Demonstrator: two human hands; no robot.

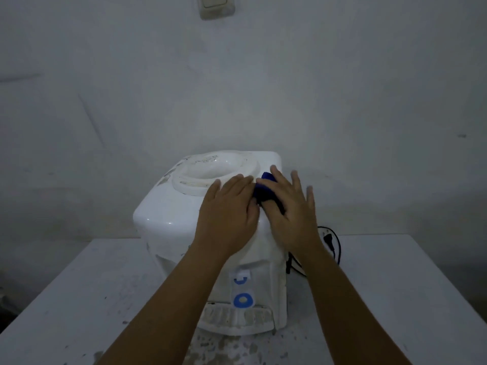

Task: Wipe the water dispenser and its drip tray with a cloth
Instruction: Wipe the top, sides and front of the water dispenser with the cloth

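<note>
White water dispenser point(184, 214) upright at the centre of a stained white surface point(87, 293), close to a pale wall point(316, 75). Round bottle well point(213, 171) open on top. Left hand point(226, 206) flat on the top panel, fingers straight, tips touching the well's rim; nothing held. Right hand point(287, 206) just beside it, fingers spread and pressing a dark blue cloth point(266, 191) onto the top right part of the dispenser; cloth partly hidden beneath the palm, one edge protruding between the two hands. Grip on the cloth flat rather than curled. Blue-marked tap panel point(242, 288) on the front face, soiled drip tray point(237, 318) below it at the base. Black power cord point(332, 243) on the surface right of the dispenser. Wall switch point(216, 6) above, at the top edge.
</note>
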